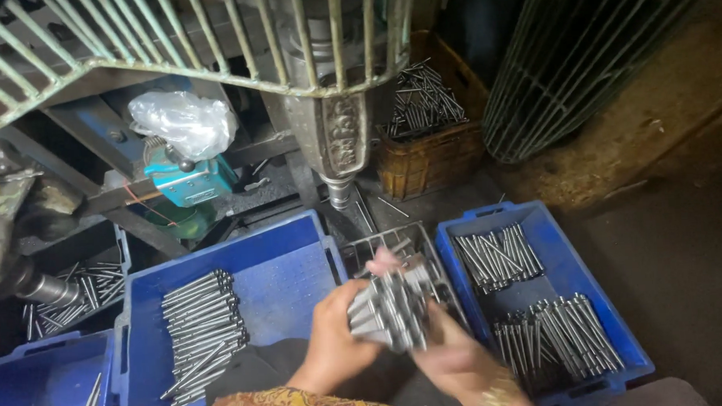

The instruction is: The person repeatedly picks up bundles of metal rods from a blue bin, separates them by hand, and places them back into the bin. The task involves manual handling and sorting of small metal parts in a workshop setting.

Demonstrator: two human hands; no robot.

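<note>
Both hands clasp one thick bundle of short grey steel rods (389, 310) between them. The left hand (336, 340) wraps its fingers round the bundle's near left side; the right hand (454, 356), blurred, cups it from the lower right. The bundle hangs just above a small wire-grid tray (362, 247), in the narrow gap between two bins.

To the left, a large blue plastic bin (279, 270) holds a loose row of long steel rods (201, 333) along its left wall, with most of its floor bare. To the right, a second blue plastic bin (613, 330) carries two rod heaps, nearly reaching its rims. Beyond the tray, the grey metal machine spindle (338, 192) points down, and a brown woven basket of rods (427, 157) stands behind it.
</note>
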